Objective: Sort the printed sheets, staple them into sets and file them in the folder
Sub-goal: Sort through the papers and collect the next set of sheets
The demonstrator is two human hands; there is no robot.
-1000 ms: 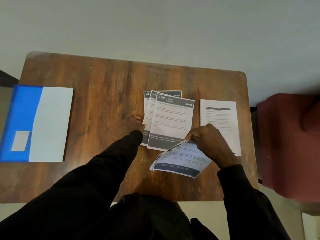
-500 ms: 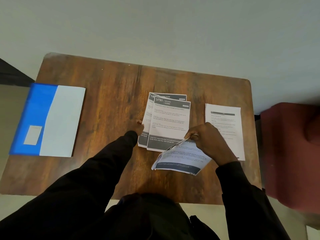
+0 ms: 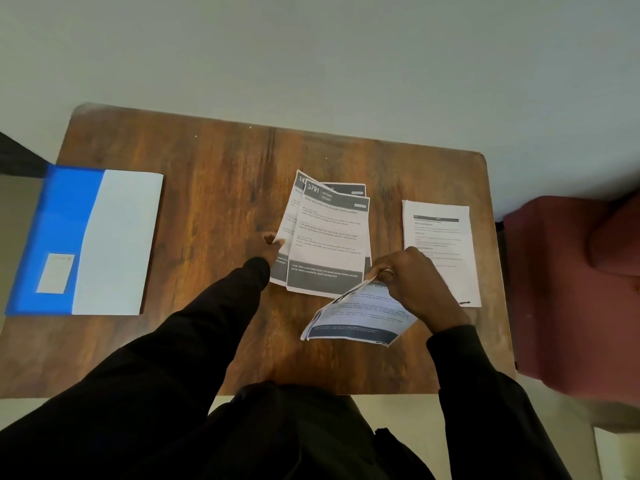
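Note:
Three overlapping printed sheets point(image 3: 329, 237) with dark headers lie fanned in the middle of the wooden table point(image 3: 207, 188). My left hand point(image 3: 272, 242) pinches their left edge, which looks slightly lifted. Nearer to me, my right hand point(image 3: 412, 282) grips the top corner of a curled bundle of printed sheets point(image 3: 356, 320), held just above the table. A separate white printed set point(image 3: 440, 244) lies flat at the right, partly under my right hand. The blue folder point(image 3: 65, 216) lies at the table's left edge with a white cover sheet point(image 3: 117, 244) over its right part.
A small dark mark or clip point(image 3: 464, 302) shows at the near right corner of the right-hand set. A dark red upholstered seat point(image 3: 571, 289) stands close beside the table's right edge. Bare wood lies between the folder and the middle sheets.
My left hand has pushed the fanned sheets closer together, and their left edge now lifts. The right hand and its bundle have hardly moved. The camera view has shifted a little.

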